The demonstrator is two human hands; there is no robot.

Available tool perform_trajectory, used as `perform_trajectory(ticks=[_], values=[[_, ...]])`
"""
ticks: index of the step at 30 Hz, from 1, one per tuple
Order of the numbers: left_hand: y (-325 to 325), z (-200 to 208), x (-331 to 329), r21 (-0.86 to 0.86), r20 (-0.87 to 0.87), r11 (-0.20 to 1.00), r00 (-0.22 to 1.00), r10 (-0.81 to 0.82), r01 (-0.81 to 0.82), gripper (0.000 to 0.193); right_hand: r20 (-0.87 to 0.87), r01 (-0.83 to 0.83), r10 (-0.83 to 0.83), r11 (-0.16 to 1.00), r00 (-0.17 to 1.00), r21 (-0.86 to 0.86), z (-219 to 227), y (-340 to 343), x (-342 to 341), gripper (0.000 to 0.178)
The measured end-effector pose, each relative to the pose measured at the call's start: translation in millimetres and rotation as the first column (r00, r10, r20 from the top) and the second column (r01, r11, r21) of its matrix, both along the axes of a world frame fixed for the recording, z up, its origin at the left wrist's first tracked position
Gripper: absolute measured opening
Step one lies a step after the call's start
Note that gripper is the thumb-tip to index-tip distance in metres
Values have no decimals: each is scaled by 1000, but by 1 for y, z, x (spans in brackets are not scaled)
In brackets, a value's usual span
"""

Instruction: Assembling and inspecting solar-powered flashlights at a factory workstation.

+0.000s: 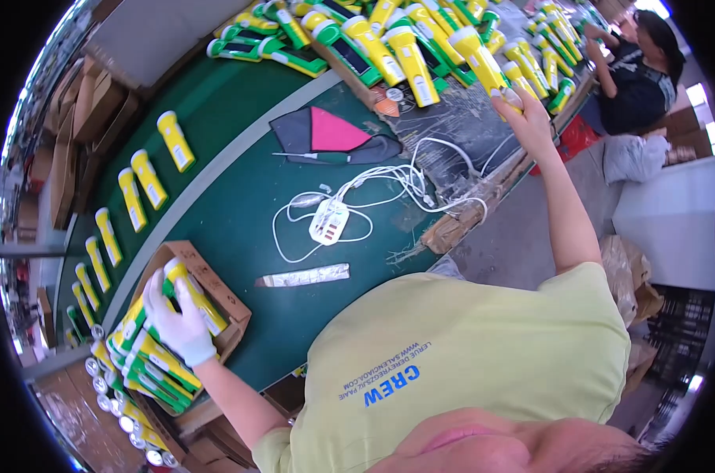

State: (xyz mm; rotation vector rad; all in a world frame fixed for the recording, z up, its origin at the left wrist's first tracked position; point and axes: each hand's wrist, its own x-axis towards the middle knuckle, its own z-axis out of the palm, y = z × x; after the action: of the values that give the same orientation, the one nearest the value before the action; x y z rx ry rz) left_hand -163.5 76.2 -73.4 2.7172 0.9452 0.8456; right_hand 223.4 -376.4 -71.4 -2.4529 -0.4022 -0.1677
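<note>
My right hand (525, 117), stretched out to the upper right, grips the lower end of a yellow flashlight (477, 57) with a white head, beside a large heap of similar ones. On my left hand (178, 322) is a white glove. Its fingers are closed around a yellow and green flashlight (203, 303) at the top of an open cardboard box (233, 306). More flashlights (162, 359) lie packed side by side in that box, below the gloved hand. The palm hides part of them.
Single flashlights (175, 142) lie spaced along a curved green belt (204, 102). On the green table are a white power strip (328, 221) with tangled cables, a grey and pink cloth (338, 132), a screwdriver (314, 157) and a silvery strip (306, 275). Another person (637, 75) sits at upper right.
</note>
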Motion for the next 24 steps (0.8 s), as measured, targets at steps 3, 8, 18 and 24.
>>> perform_trajectory(ticks=[3, 8, 18, 24], values=[[9, -22, -28, -34, -192, 988, 971, 139, -148, 46, 203, 211, -148, 917, 968, -338, -30, -38, 21, 50], [-10, -53, -32, -143, -468, 958, 869, 158, -250, 78, 460, 226, -149, 967, 875, -117, -34, -21, 16, 36], [-24, -7, -9, -815, 522, 429, 815, 253, 389, 40, 447, -610, 501, 780, 741, 138, 0, 140, -76, 27], [-84, 41, 71, 126, -46, 886, 894, -445, 447, 58, -159, -437, 837, 423, 523, 794, 18, 199, -125, 37]])
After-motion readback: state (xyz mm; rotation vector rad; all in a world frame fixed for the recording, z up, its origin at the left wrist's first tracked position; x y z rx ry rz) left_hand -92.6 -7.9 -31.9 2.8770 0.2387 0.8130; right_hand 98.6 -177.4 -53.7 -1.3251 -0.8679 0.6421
